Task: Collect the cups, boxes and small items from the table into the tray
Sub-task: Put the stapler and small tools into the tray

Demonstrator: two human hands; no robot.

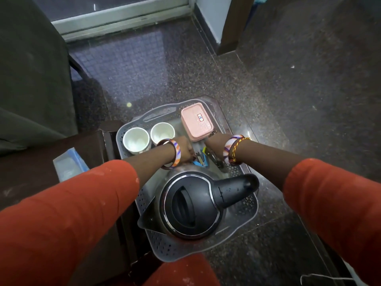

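Tray (250, 205) loading, late stage: beyond the kettle (191, 205) sit two cups (136, 140), a pink box (196, 122) and small items (203, 158). Both hands (185, 148) (214, 141) reach among the small items; finger positions cannot be told. Next: seating them flat.

A single wide-angle camera worn on the person's head looks forward and steeply down, close over the tray (250, 205) and both outstretched forearms. Its wide field also takes in the speckled floor (288, 100) beyond, bending the edges. No second view shares the scene.
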